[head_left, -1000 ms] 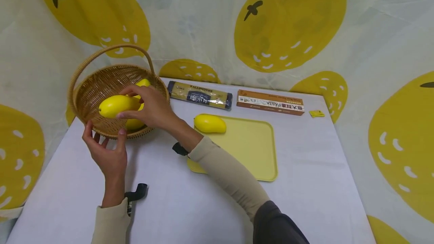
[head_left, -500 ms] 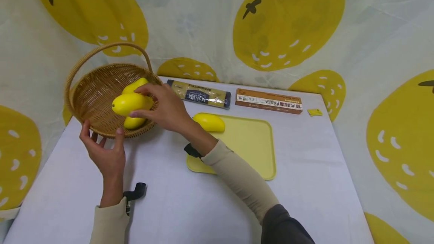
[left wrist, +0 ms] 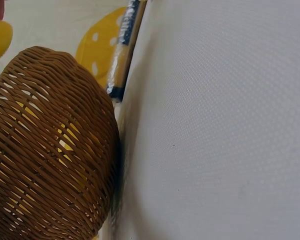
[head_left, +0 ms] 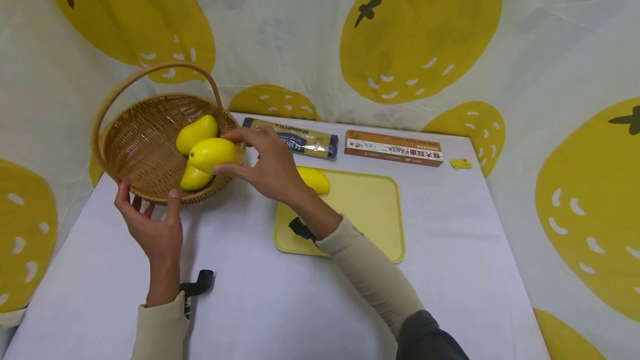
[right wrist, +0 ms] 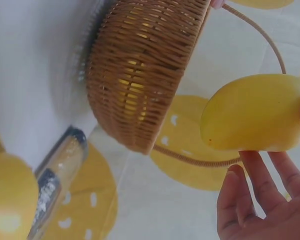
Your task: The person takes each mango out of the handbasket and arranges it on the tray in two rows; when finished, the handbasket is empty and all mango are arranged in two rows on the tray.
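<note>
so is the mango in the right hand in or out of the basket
Out: the right wrist view shows the mango in the right hand, above the basket, with a gap between.

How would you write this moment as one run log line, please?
right hand: holds yellow fruit clear of basket | left hand: grips basket's near side | in basket: two fruits visible | tray: one fruit

Head looks down from above; wrists, close, share basket (right wrist: 142, 70).

Soft, even light casts faint shadows beside the basket (head_left: 145, 151); the right wrist view looks hazy, the left dimmer.
</note>
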A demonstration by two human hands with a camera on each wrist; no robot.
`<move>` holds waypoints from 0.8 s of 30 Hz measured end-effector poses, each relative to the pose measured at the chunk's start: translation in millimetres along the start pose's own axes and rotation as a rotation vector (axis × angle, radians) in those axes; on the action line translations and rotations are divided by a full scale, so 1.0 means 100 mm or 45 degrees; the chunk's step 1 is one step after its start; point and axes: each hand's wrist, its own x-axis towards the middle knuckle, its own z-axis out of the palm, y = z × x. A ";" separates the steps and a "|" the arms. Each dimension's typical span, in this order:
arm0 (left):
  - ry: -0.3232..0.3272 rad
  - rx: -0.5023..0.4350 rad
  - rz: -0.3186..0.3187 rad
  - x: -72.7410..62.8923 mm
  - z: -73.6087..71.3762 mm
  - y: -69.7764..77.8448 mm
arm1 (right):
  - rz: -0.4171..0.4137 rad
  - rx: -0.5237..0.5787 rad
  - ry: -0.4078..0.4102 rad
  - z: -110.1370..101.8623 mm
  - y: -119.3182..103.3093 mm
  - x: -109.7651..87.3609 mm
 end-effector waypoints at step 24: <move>-0.001 0.034 0.012 0.09 -0.03 -0.29 | 0.107 0.162 0.120 -0.43 0.36 -0.49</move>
